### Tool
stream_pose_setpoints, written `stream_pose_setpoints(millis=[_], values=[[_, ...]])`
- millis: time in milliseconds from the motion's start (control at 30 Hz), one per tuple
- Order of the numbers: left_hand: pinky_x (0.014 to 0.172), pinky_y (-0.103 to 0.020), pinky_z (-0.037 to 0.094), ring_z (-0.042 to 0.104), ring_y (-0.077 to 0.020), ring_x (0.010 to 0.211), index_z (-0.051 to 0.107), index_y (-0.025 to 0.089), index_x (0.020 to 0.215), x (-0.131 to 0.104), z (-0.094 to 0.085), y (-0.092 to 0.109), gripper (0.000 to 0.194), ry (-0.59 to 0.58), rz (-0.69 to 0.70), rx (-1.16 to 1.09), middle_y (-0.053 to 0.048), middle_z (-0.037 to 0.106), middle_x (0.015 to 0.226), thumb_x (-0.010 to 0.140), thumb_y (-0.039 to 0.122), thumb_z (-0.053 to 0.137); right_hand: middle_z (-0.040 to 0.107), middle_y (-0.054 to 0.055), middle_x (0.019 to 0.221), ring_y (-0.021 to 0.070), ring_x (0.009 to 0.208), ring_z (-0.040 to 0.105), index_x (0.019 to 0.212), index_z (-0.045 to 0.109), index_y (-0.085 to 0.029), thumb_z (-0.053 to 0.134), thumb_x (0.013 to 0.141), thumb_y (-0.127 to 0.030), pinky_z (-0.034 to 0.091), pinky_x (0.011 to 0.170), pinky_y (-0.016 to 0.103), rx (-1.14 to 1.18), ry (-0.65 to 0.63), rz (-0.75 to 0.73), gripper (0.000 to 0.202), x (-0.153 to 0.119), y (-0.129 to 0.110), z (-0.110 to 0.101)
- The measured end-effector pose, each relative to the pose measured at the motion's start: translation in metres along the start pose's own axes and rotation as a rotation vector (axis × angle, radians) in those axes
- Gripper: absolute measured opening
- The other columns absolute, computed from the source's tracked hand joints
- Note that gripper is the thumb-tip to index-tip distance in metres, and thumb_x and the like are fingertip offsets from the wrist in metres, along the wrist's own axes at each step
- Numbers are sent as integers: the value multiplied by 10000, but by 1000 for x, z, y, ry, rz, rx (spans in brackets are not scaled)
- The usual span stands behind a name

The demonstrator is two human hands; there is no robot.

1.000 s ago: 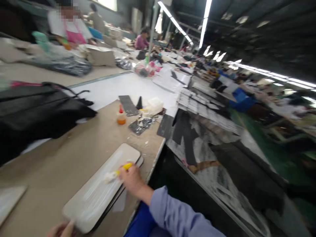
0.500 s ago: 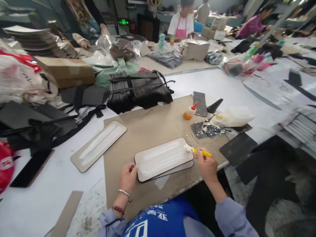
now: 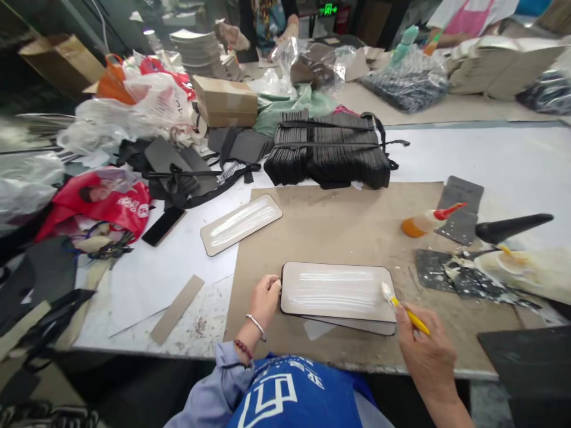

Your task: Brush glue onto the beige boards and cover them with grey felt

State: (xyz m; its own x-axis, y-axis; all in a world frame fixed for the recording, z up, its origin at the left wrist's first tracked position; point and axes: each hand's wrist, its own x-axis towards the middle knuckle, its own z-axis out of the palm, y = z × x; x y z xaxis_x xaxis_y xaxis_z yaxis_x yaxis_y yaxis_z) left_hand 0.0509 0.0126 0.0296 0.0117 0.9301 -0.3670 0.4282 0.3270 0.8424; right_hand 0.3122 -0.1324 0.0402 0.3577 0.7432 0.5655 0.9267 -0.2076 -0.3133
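A rounded rectangular beige panel [image 3: 336, 292] with a dark edge lies in front of me, streaked lengthwise with white paste. Its left edge is pinched by my left hand [image 3: 264, 300]. My right hand [image 3: 423, 342] grips a brush with a yellow handle [image 3: 418, 321]; its paste-covered bristles touch the panel near the right end. Under this panel a second one [image 3: 379, 327] shows along the lower edge. Farther left, another pasted panel [image 3: 241, 224] rests partly on the brown board [image 3: 330, 223].
A glue bottle with a red tip [image 3: 422, 221] and a paste-smeared dark sheet [image 3: 439, 270] are at the right. Tied black pieces [image 3: 332, 148] lie at the back. A phone-like dark slab [image 3: 164, 226] and a red bag [image 3: 107, 199] are left. Another person's hand [image 3: 289, 30] is at the back.
The camera view has swung left, shifting the scene rightward. The brush still touches the panel's right end, and my left hand still pinches its left edge.
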Motion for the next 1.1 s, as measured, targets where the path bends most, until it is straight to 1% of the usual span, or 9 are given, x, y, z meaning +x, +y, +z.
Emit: stream_pose_setpoints(millis=[67, 167, 267, 467, 567, 733, 867, 933, 1100], values=[[664, -293, 456, 585, -167, 686, 605, 142, 801, -4, 0, 4, 243, -7, 21, 17, -40, 634, 703, 675, 325, 507, 624, 66, 782, 165, 728, 577, 867, 587, -143, 466, 871, -277, 466, 684, 273, -1, 0, -3, 181, 0, 0, -1], [677, -289, 437, 561, -162, 683, 615, 162, 697, -8, 0, 7, 156, -37, 112, 223, -30, 616, 678, 675, 277, 511, 616, 66, 787, 160, 729, 574, 861, 580, -146, 468, 871, -279, 473, 699, 276, 27, -10, -3, 174, 2, 3, -3], [642, -281, 422, 541, -158, 637, 596, 174, 628, -12, -2, 11, 177, -84, 144, 381, -16, 589, 611, 710, 254, 460, 611, 63, 783, 157, 736, 567, 866, 572, -148, 468, 872, -260, 475, 715, 280, 49, -19, -23, 153, 2, 4, -3], [642, -251, 429, 560, -148, 647, 595, 196, 824, -37, -12, 44, 215, -140, 348, 352, -17, 627, 703, 782, 301, 411, 597, 60, 782, 158, 729, 568, 876, 566, -161, 475, 868, -242, 478, 696, 283, 124, -21, 1, 122, 1, 0, -3], [597, -240, 406, 526, -136, 578, 567, 207, 843, -45, -13, 61, 196, -178, 351, 391, 3, 579, 635, 794, 294, 398, 598, 62, 795, 164, 743, 573, 888, 564, -163, 475, 865, -222, 480, 704, 295, 129, -32, -5, 109, -1, -1, -2], [583, -234, 386, 465, -122, 585, 508, 197, 737, -40, -13, 64, 160, -302, 238, 246, 21, 485, 604, 792, 315, 414, 604, 64, 797, 165, 742, 571, 899, 561, -157, 477, 867, -233, 478, 708, 296, 106, -32, -25, 117, -4, 0, 1], [586, -248, 437, 492, -112, 619, 461, 200, 797, -35, -17, 64, 233, -547, -88, -200, 17, 512, 713, 737, 420, 507, 613, 58, 794, 153, 731, 575, 882, 573, -154, 482, 863, -234, 474, 713, 280, 100, -16, -19, 123, -4, -2, 3], [592, -263, 458, 509, -109, 630, 432, 209, 826, -33, -18, 64, 290, -612, -212, -359, 17, 523, 750, 704, 447, 545, 616, 57, 787, 156, 732, 577, 874, 579, -155, 484, 861, -241, 474, 720, 282, 85, -16, -18, 128, -3, -4, 3], [543, -223, 433, 480, -82, 563, 403, 199, 760, -23, -18, 38, 272, -428, -229, -256, 52, 478, 655, 695, 432, 526, 613, 62, 799, 166, 750, 581, 885, 569, -167, 477, 865, -236, 477, 735, 300, 98, -41, -22, 117, 1, -9, -2]])
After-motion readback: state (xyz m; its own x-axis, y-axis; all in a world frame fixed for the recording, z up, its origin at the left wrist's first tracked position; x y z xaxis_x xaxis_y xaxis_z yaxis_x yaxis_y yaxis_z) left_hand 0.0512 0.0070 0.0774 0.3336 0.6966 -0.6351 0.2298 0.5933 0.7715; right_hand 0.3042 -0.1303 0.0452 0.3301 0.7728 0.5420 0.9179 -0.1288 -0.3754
